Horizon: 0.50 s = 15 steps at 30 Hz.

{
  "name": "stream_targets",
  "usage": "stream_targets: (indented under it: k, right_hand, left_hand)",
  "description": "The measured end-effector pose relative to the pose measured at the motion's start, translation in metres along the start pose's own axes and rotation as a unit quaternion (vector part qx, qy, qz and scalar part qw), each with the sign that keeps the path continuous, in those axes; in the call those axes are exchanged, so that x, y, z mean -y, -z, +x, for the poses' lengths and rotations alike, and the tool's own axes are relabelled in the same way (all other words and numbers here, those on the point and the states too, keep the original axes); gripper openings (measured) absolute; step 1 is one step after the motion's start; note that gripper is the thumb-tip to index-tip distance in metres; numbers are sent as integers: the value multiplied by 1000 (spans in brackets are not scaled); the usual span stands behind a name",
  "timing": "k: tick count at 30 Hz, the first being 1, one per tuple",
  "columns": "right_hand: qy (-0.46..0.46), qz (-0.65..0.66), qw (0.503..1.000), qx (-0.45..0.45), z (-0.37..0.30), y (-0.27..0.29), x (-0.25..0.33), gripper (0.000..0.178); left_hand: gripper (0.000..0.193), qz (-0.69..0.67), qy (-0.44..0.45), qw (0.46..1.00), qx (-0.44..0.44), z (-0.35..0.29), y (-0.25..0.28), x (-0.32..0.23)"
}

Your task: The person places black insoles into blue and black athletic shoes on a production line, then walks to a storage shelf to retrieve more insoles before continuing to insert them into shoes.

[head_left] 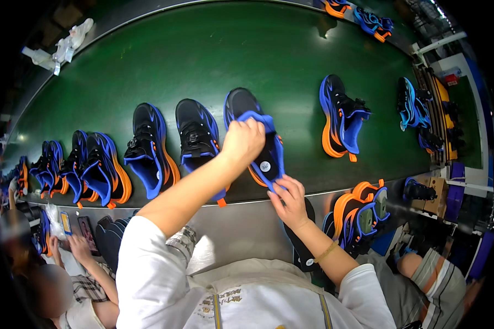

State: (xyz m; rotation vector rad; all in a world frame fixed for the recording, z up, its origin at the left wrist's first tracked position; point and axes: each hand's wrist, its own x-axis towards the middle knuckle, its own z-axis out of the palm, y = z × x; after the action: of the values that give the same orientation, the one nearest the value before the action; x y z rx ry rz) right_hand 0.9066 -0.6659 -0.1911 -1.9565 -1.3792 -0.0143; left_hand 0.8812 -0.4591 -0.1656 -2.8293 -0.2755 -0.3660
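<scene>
On the green belt (pixel 203 55) in front of me lies a black and blue sneaker (pixel 242 102) with its toe pointing away. My left hand (pixel 243 143) is closed on its blue-lined tongue, pulling it up and forward. At the heel, the fingers of my right hand (pixel 288 200) pinch the blue collar edge. Inside the shoe a dark insole with a round white sticker (pixel 265 166) shows. Just left stands a similar sneaker (pixel 195 123), partly hidden behind my left forearm. Another sneaker (pixel 337 118), with an orange sole, stands apart on the right.
Several matching sneakers (pixel 146 142) line the belt's near edge leftward. Sneakers (pixel 352 211) rest beside the belt at right. A dark insole (pixel 302 247) lies by my right forearm. Co-workers sit at both sides; one co-worker's hand (pixel 81 249) shows at left. White shoes (pixel 66 46) stand far left.
</scene>
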Motion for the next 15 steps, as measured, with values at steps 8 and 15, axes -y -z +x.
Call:
stream_targets:
  k: [8,15]
  right_hand:
    - [-127,-64,989,41,-48,41,14,45]
    - [-320,-81,920,211,-175,87,20,58]
  left_hand:
    - [22,-509,246,817,116,14,-5,55]
    - [13,-817,404,400,-100,33,40,74]
